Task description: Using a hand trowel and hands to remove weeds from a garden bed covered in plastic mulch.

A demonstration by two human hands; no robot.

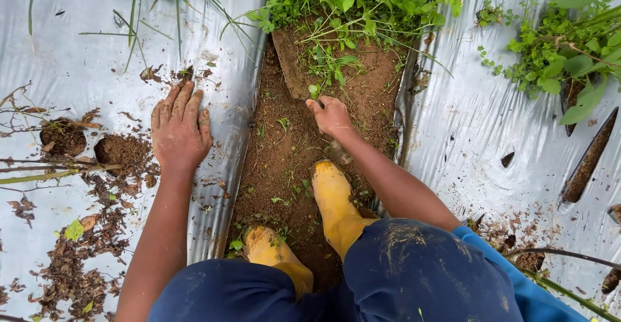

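Between silver sheets, muddy trowel [292, 66]

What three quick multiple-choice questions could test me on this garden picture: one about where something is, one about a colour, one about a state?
1. Where does the left hand rest?
A. on the silver plastic sheet
B. on a boot
C. in the weeds

2. What colour are the rubber boots?
A. black
B. yellow
C. red

3. How is the right hand?
A. open flat
B. closed on the handle of a soil-caked blade
C. raised in the air

Answers: 1 A, its palm lies flat on the sheet beside the furrow. 2 B, both show yellow under mud. 3 B, its fingers curl at the blade's base.
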